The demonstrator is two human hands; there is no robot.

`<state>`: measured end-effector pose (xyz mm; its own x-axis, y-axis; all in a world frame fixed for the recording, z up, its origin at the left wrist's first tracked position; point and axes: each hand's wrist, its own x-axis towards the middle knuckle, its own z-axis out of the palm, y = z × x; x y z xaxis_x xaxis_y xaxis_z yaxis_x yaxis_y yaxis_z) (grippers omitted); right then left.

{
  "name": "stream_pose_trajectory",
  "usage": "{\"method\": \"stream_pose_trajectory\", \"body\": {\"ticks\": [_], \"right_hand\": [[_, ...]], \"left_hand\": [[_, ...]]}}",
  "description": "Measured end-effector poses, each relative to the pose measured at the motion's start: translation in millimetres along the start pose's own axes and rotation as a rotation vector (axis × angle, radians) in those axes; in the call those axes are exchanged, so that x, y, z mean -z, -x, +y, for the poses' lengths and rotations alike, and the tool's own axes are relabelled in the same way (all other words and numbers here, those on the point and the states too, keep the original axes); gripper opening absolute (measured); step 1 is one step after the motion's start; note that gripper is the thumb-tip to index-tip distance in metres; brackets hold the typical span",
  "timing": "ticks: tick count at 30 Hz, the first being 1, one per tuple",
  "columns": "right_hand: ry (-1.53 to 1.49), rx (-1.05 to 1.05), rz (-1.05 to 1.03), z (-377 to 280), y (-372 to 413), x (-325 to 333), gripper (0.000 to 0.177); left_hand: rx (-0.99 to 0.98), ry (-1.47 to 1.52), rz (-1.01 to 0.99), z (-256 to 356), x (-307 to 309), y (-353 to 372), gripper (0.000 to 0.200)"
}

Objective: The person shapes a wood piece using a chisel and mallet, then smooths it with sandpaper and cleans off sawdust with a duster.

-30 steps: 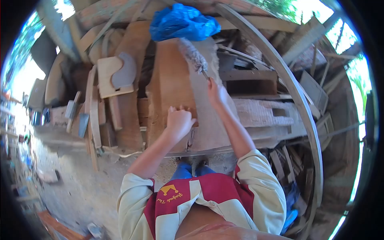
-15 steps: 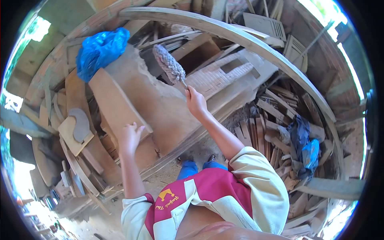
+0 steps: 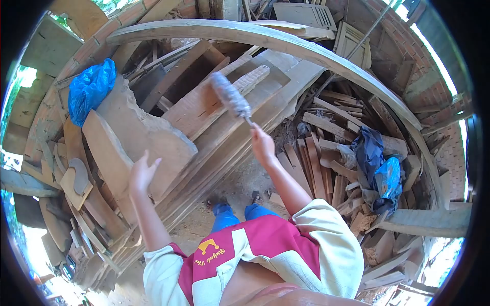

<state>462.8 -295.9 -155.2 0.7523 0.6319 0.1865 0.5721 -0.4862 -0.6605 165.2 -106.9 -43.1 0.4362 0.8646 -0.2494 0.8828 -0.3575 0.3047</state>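
Note:
My right hand (image 3: 263,146) is closed round the thin handle of a fluffy grey duster (image 3: 229,94). Its head is slightly blurred and overlaps a rough-textured pale plank (image 3: 204,113) on the stack. My left hand (image 3: 143,174), fingers apart, is over the near end of a long tapered wooden board (image 3: 106,153). Beside that board lies a wide wooden slab (image 3: 148,131) with a ragged far edge, its near corner close to the left fingers.
A blue plastic bag (image 3: 92,91) sits at the slab's far left. A long curved beam (image 3: 245,33) arches across the back. Wood offcuts (image 3: 316,168) and a dark blue bag (image 3: 368,153) are piled at right. Curved wooden pieces (image 3: 76,178) crowd the left.
The view has shifted, carrying the stacked wood leftward in the picture. Relative to the wood, the duster has moved right, onto the rough plank. My left hand's fingers have spread wider.

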Motion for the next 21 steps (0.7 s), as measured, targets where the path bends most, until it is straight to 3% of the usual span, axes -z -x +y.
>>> {"method": "stream_pose_trajectory", "body": {"ticks": [1,7,8,10,11,13,15,17,19,21], "right_hand": [[-0.006,-0.091,0.030,11.8,-6.9,12.2,0.030],[-0.035,-0.144,0.236,54.0,-28.1,36.6,0.032],[-0.115,-0.177,0.153,46.0,-26.9,43.9,0.031],[-0.202,-0.020,0.012,34.4,-15.2,40.8,0.025],[-0.187,0.202,0.028,33.3,-11.3,30.1,0.024],[-0.149,0.361,-0.170,26.9,-1.7,23.0,0.021],[-0.124,0.361,-0.217,28.7,-0.9,15.1,0.021],[-0.105,0.124,-0.189,38.0,-14.2,25.5,0.022],[-0.386,-0.107,-0.055,67.1,-30.0,27.2,0.028],[-0.432,-0.149,0.123,76.9,-48.2,45.3,0.029]], "left_hand": [[-0.045,-0.019,-0.027,29.5,-1.2,6.0,0.066],[-0.173,0.090,-0.180,117.1,-58.8,9.6,0.067],[-0.164,0.012,-0.153,120.9,-73.7,5.8,0.067],[-0.055,-0.169,-0.202,143.1,-76.8,7.3,0.067],[-0.060,-0.173,-0.204,150.2,-76.1,6.0,0.067],[0.009,-0.245,-0.266,159.5,-77.3,2.9,0.066],[-0.028,-0.138,-0.239,152.3,-85.5,-6.7,0.066],[-0.051,-0.028,-0.208,145.4,-87.9,-10.7,0.066],[-0.143,-0.110,-0.216,144.6,-85.0,-16.8,0.067],[-0.138,-0.109,-0.203,139.9,-85.7,-24.5,0.068]]}}
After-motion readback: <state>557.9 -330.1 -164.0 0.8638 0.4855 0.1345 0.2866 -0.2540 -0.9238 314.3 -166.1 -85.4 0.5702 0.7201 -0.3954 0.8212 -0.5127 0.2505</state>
